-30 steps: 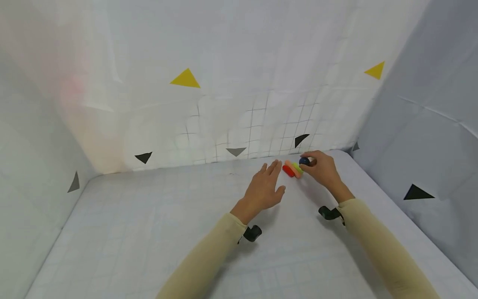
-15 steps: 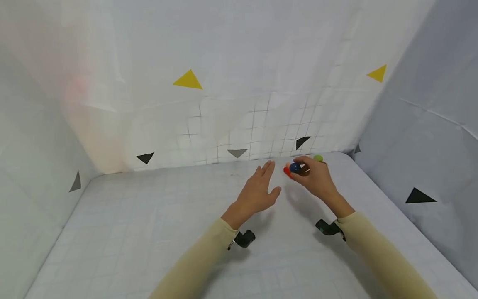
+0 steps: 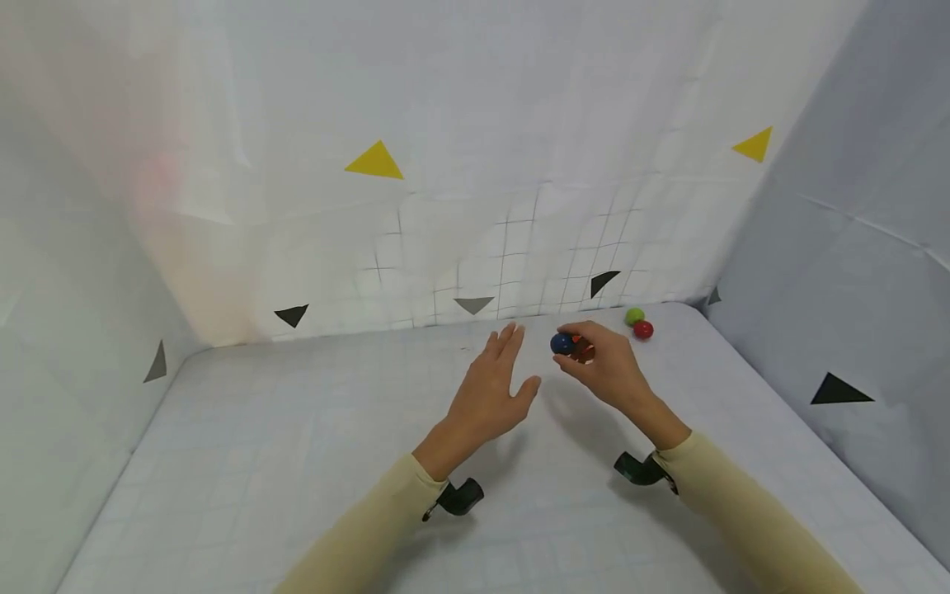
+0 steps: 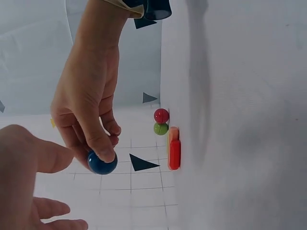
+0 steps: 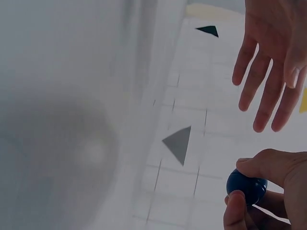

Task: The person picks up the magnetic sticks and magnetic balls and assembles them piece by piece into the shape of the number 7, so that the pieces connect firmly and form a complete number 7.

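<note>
My right hand [image 3: 607, 367] pinches a glossy blue ball [image 3: 562, 344] between thumb and fingers, above the table toward the back. In the right wrist view the same blue ball [image 5: 246, 186] sits at the fingertips. To its left, my left hand [image 3: 482, 392] holds nothing, fingers stretched forward and thumb spread. A red ball [image 3: 643, 330] and a green ball [image 3: 634, 316] lie side by side beyond my right hand. A red rounded stick [image 4: 174, 155] and a peach one [image 4: 173, 131] lie together in the left wrist view; my right hand mostly hides them from the head view.
The white table [image 3: 297, 445] ends at a white back wall [image 3: 475, 107] with faint grid lines and yellow and black triangles. A grey side wall [image 3: 876, 247] closes the right, and another wall [image 3: 74, 289] the left. Dark wrist cameras hang below both sleeves.
My right hand has carried the blue ball left and slightly nearer, uncovering the green and red balls and covering the sticks. My left hand has drawn left, its fingers still straight.
</note>
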A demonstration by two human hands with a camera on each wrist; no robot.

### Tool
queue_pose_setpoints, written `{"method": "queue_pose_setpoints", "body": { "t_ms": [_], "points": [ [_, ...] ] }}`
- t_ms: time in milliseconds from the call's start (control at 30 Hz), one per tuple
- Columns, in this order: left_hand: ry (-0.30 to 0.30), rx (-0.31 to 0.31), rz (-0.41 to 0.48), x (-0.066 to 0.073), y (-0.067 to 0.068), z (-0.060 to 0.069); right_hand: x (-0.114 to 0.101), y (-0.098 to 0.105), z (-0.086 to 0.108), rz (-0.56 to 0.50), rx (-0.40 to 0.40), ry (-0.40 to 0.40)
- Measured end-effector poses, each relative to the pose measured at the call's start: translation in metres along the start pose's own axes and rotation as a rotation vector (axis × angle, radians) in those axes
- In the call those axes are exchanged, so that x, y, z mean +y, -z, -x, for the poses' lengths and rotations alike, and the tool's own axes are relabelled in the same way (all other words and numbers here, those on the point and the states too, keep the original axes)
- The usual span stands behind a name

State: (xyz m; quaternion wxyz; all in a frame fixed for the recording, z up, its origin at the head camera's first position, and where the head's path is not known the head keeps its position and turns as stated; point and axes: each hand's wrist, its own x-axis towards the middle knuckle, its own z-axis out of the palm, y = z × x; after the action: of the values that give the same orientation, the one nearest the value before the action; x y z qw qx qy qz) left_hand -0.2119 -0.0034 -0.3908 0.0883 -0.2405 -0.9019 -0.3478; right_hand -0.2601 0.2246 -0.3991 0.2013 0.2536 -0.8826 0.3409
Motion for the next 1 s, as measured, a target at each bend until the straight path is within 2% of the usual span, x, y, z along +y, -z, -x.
{"method": "queue_pose_setpoints", "body": {
  "t_ms": [133, 333, 500, 733, 1000],
  "points": [
    [-0.016, 0.019, 0.054, -0.002, 0.004, 0.010, -0.010, -0.006, 0.002, -0.024, -0.003, 0.035],
    [0.013, 0.030, 0.104, -0.007, 0.007, 0.025, -0.026, -0.014, 0.004, -0.092, -0.030, 0.060],
    [0.038, 0.058, 0.112, -0.014, 0.012, 0.034, -0.036, -0.020, 0.003, -0.131, -0.064, 0.077],
    [0.057, 0.079, 0.103, -0.030, 0.017, 0.050, -0.050, -0.032, 0.002, -0.156, -0.108, 0.050],
    [0.076, 0.119, 0.120, -0.045, 0.025, 0.069, -0.067, -0.055, 0.001, -0.222, -0.140, 0.109]
  ]
}}
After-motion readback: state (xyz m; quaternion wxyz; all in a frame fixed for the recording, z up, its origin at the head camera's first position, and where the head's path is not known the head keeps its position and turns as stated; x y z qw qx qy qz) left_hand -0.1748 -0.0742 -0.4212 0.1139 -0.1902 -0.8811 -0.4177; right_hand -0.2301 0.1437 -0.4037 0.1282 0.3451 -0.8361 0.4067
